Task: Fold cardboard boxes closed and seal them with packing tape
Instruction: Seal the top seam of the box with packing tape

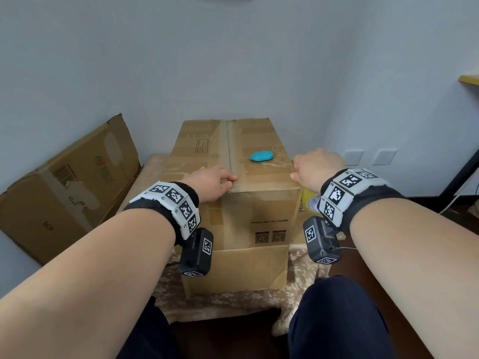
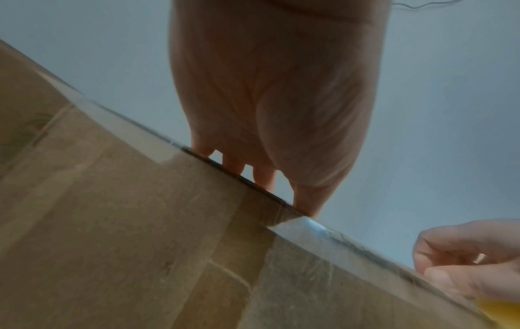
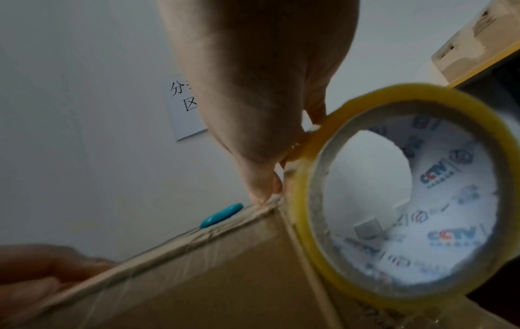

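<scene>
A closed cardboard box [image 1: 259, 211] stands on a low cloth-covered table, with clear tape along its top seam and front edge. My left hand [image 1: 215, 181] rests on the box top at the front edge, its fingers pressing down by the centre seam; the left wrist view shows those fingers [image 2: 233, 164] reaching over the edge. At the box's front right corner my right hand [image 1: 313, 164] grips a yellow packing tape roll [image 3: 408, 200], thumb touching the corner. The roll [image 1: 308, 200] hangs beside the box's right side. A small blue oval object [image 1: 261, 156] lies on the box top.
A flattened cardboard box [image 1: 67, 187] leans against the wall at the left. A second cardboard piece [image 1: 238, 268] sits under the box on the patterned cloth [image 1: 233, 301]. A dark table leg [image 1: 461, 174] slants at the right. My knees are at the bottom of the head view.
</scene>
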